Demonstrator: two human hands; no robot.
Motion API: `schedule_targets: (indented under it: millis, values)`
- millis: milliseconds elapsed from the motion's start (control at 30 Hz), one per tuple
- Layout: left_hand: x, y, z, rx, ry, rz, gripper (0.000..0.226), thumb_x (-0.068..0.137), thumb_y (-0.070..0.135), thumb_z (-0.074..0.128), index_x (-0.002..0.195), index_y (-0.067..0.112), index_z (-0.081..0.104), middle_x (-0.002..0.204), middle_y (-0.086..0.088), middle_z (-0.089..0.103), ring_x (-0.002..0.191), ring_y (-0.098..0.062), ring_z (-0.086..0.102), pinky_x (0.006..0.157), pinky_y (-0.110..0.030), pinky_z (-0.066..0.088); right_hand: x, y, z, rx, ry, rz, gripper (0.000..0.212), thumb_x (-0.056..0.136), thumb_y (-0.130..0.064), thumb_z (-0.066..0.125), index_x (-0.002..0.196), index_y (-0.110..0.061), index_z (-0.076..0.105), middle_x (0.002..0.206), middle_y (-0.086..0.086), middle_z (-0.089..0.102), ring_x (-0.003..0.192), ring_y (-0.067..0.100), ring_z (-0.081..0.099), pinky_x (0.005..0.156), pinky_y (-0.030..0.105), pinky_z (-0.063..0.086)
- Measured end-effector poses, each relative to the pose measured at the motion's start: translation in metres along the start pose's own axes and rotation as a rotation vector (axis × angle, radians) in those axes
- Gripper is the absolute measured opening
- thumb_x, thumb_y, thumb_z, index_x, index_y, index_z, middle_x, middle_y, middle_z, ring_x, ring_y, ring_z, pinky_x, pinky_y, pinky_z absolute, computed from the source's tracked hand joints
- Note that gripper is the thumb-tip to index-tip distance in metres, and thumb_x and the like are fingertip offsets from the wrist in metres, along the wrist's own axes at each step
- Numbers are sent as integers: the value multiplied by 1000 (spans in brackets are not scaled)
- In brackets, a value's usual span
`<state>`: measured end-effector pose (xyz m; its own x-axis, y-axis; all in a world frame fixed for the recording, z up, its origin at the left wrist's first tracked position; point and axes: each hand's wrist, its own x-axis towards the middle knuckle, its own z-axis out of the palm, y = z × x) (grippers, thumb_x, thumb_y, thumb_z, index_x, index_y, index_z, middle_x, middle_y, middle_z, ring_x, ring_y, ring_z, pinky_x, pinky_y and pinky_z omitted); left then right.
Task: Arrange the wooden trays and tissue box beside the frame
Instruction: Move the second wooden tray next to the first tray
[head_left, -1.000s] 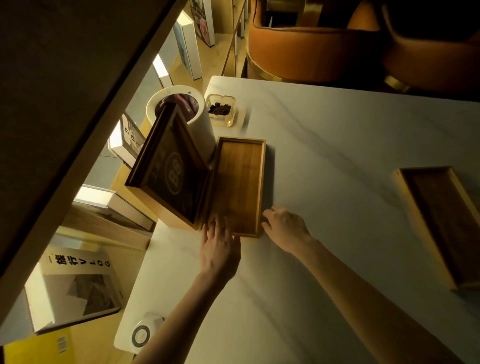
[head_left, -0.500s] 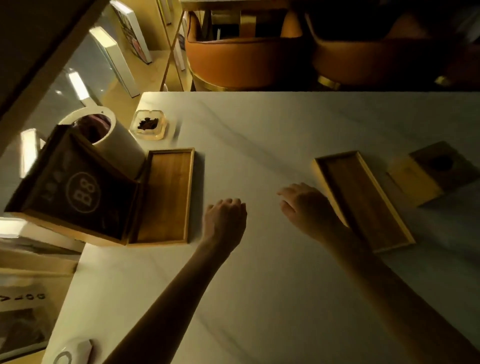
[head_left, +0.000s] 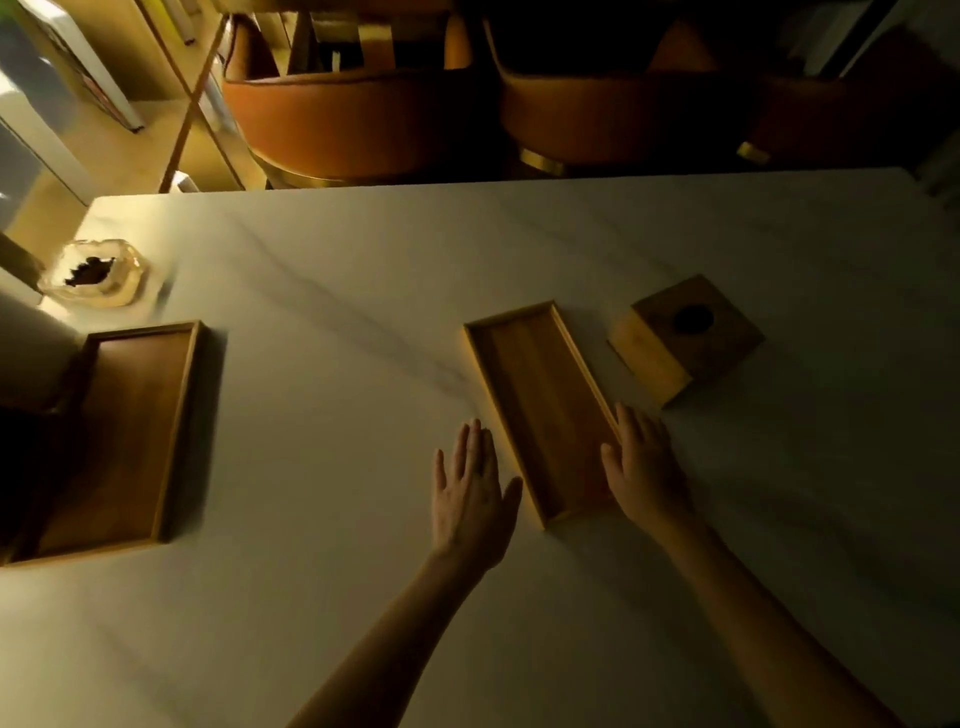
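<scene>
**Two hands at the second tray**

Reaching for the second wooden tray (head_left: 543, 410), I now have one hand on each side of it. A second ago my hands were over at the first wooden tray (head_left: 122, 441), far to the left of my fingers, by the dark frame (head_left: 31, 467). I think that one is done, so this one comes next.

My left hand (head_left: 470, 499) lies flat on the marble table (head_left: 337, 312), fingers straight and a little apart, just beside the tray's left edge. My right hand (head_left: 644, 467) is open too, its fingers touching the right edge. Neither hand is gripping yet.

The tray is long and thin. Its long side runs away from my fingers, leaning left at the far end. The wooden tissue box (head_left: 685, 338) sits just past my right fingertips, hole facing up.
</scene>
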<state>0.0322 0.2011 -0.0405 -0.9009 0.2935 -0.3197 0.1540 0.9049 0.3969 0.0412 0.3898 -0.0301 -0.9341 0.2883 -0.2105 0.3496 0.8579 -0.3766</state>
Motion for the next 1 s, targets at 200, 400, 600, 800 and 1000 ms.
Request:
schedule_targets:
  millis: [200,400,600,800,1000]
  values:
    - [7,17,27,-107,-142,-126,62,94,43,21,143,16,-4,155,-8,-13,142,-25,-16,117,-47,-4,5,26,8,-23,-71,93,45,93,-23,43,133,-4,38,144,17,36,131,32,30,103,41,36]
    - [11,22,23,-162,-143,-140,56,94,40,27,144,22,7,156,-8,-10,142,-27,-16,116,-50,-4,12,30,8,119,-69,132,37,92,-12,45,128,-2,45,141,17,38,128,32,34,101,40,40]
    - [13,21,10,-328,-194,-166,59,93,37,38,143,18,13,157,-9,6,144,-28,0,118,-47,8,11,25,-6,423,-100,244,37,94,-10,41,129,0,44,122,23,57,101,32,58,78,34,46]
    - [6,15,-13,-990,-270,-248,61,91,6,44,143,17,14,112,-13,56,95,-22,58,88,-34,52,13,20,-21,553,-189,304,39,89,-3,50,127,3,44,134,22,50,124,32,47,88,27,38]
    - [-3,-3,-36,-1285,-257,-231,64,87,-1,48,142,13,16,95,-6,56,84,-17,59,64,-20,57,4,-2,-24,623,-107,287,38,89,-3,50,126,4,46,132,23,52,123,32,48,88,26,38]
